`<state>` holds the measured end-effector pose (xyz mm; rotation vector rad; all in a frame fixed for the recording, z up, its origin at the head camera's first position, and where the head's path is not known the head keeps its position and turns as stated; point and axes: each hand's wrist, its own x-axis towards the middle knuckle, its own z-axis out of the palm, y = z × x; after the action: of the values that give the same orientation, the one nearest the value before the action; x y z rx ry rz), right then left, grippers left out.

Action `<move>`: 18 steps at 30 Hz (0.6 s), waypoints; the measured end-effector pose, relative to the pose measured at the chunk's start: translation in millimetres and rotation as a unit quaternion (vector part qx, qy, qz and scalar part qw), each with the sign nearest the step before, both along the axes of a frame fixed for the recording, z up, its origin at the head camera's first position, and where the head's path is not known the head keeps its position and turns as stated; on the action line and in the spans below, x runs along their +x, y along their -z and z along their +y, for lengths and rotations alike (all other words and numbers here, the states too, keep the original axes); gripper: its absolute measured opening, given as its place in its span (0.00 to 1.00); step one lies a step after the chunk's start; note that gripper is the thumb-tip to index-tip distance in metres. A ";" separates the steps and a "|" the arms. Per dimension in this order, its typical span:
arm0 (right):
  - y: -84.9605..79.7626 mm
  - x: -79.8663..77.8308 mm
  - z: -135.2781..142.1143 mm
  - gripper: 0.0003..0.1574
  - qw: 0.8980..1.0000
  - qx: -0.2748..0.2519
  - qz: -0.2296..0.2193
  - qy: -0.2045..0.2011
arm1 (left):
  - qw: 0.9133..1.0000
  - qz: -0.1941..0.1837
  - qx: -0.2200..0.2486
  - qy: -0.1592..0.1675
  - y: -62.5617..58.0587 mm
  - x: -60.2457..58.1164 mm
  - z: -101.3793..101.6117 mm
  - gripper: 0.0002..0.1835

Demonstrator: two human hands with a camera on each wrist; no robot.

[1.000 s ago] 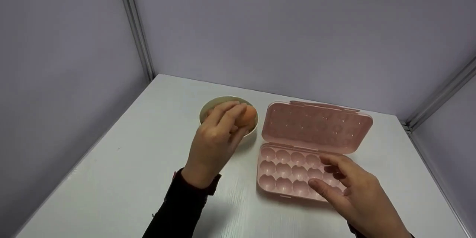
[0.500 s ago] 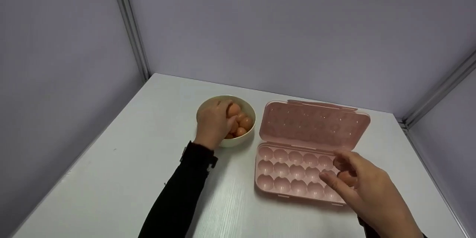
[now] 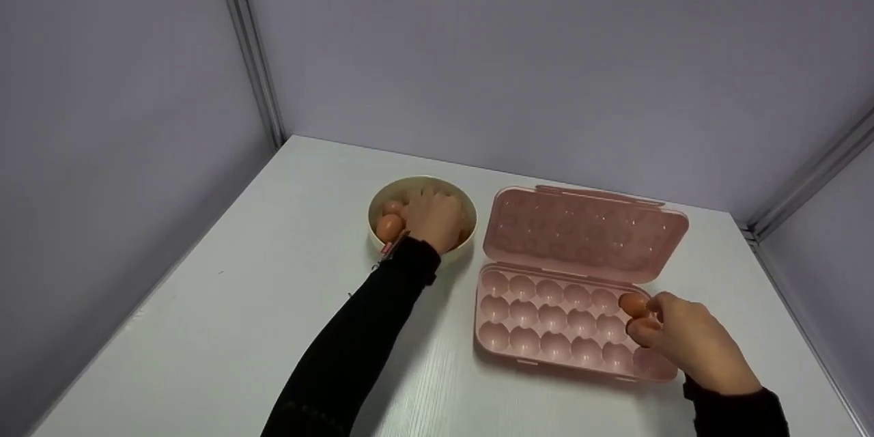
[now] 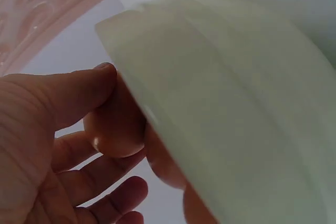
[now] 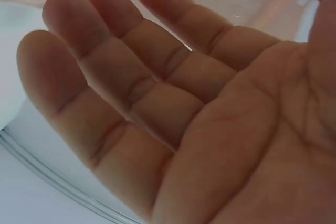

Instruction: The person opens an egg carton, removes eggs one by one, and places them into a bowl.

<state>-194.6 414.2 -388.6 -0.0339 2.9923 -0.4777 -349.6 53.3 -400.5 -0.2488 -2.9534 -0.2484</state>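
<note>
In the head view, my left hand (image 3: pixel 433 218) reaches into a pale bowl (image 3: pixel 374 232) of brown eggs. The left wrist view shows its thumb and fingers pinching an egg (image 4: pixel 118 121) beside the bowl's rim, with more eggs behind. A pink egg carton (image 3: pixel 522 358) stands open to the right. One brown egg (image 3: pixel 633 304) sits at the cup in its far right corner. My right hand (image 3: pixel 696 341) is beside that egg, over the carton's right end. In the right wrist view its fingers (image 5: pixel 110 66) are extended with nothing in the palm.
The carton's raised pink lid (image 3: pixel 584 235) leans back behind its cups. All this stands on a white table (image 3: pixel 273 287). Grey panels (image 3: pixel 512 68) enclose the table at the back and both sides.
My left hand has gone down into the bowl and shifted right within it. Held in my right hand half a second ago, the egg now sits at the carton's far right corner cup.
</note>
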 end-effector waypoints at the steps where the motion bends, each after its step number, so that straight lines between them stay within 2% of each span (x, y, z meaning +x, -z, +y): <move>1: 3.3 -3.9 2.6 0.26 1.000 -0.002 -0.008 0.000 | 1.000 -0.011 -0.021 -0.003 0.1 -1.4 2.8 0.11; 5: 12.1 -14.5 8.3 0.19 1.000 -0.008 -0.011 -0.008 | 0.993 -0.016 -0.113 0.015 2.8 -6.2 8.7 0.14; 9: 19.2 -18.6 11.8 0.13 1.000 -0.005 -0.009 -0.004 | 0.989 -0.007 -0.144 0.019 8.1 -6.3 10.0 0.16; 14: 26.5 -20.6 16.0 0.10 1.000 0.004 -0.007 -0.001 | 0.994 0.006 -0.105 0.009 11.5 0.4 7.3 0.22; 16: 28.7 -20.6 17.9 0.12 1.000 0.006 -0.007 -0.003 | 0.997 0.037 -0.073 0.009 11.0 5.9 5.7 0.18; 18: 30.4 -20.7 19.6 0.14 1.000 0.008 -0.005 -0.004 | 0.995 0.083 -0.050 0.014 8.9 13.1 4.6 0.15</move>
<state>-215.3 433.8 -419.1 -0.0428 2.9852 -0.4528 -336.5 57.9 -409.3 -0.3093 -2.8029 -0.0780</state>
